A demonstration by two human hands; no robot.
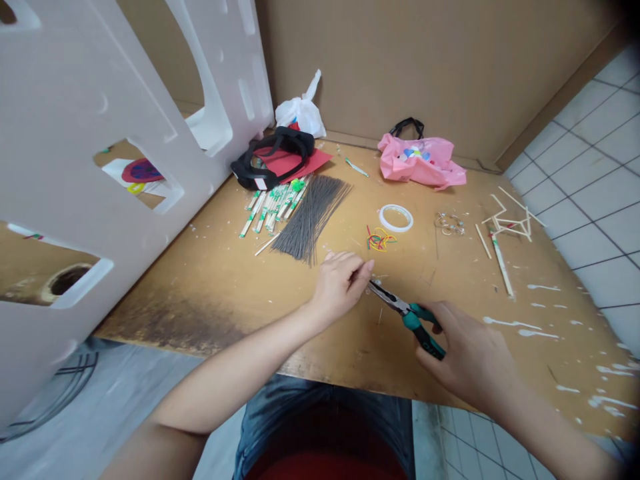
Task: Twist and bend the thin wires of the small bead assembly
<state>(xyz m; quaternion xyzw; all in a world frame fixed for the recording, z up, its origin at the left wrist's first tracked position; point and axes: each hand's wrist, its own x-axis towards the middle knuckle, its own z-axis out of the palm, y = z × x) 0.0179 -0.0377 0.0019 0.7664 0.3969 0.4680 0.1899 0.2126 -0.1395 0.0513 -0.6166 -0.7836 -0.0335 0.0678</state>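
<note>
My right hand (463, 343) grips a pair of long-nose pliers (413, 319) by its green and black handles. The jaws point left and reach almost to the fingertips of my left hand (341, 283). That hand is closed in a pinch; whatever lies between finger and thumb is too small to make out. Just beyond it lies a bundle of thin dark wires (311, 220). Small bent wire pieces (449, 224) rest farther right. Red, green and yellow rubber bands (380, 240) sit in front of a roll of white tape (396, 217).
Paper-wrapped chopsticks (273, 207) lie by a black head strap (243, 175) and red paper (320, 160). At the back stand a white bag (303, 115) and a pink bag (423, 170). A stick frame (513, 227) lies right. A white plastic panel (135, 80) borders the left.
</note>
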